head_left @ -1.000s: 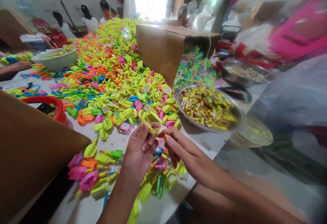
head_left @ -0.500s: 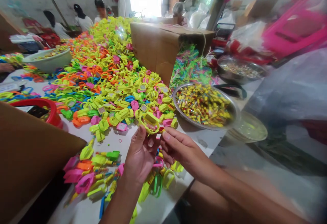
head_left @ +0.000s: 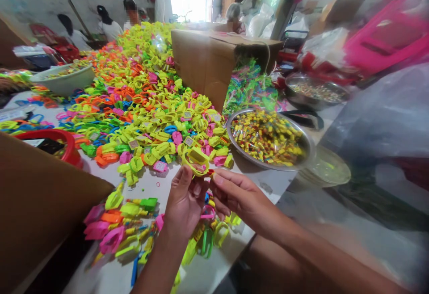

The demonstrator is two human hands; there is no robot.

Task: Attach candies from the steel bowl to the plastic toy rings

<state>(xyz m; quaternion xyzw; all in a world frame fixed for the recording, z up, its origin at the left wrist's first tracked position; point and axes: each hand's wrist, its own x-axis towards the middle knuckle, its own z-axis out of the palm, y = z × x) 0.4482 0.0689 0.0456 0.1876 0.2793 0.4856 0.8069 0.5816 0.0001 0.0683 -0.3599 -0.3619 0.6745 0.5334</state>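
Head view: a steel bowl (head_left: 308, 149) and cardboard box (head_left: 204, 64) flank the plastic pile (head_left: 140, 106). Left hand (head_left: 184, 202) and right hand (head_left: 239, 195) pinch a yellow ring (head_left: 196, 160), fingers closed on it.

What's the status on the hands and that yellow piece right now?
Left hand and right hand both pinch the yellow toy watch. Held above the white table. Metal bowl beside, nothing blocking.

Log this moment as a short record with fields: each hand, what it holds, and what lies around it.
left hand: fingertips pinch a yellow plastic toy watch
right hand: fingertips meet the same watch from the right side
under hands: small heap of finished coloured watches on the white table
behind: large pile of watch bands, mostly yellow
right of pile: metal bowl of small yellow pieces
centre back: cardboard box
far left: red basin
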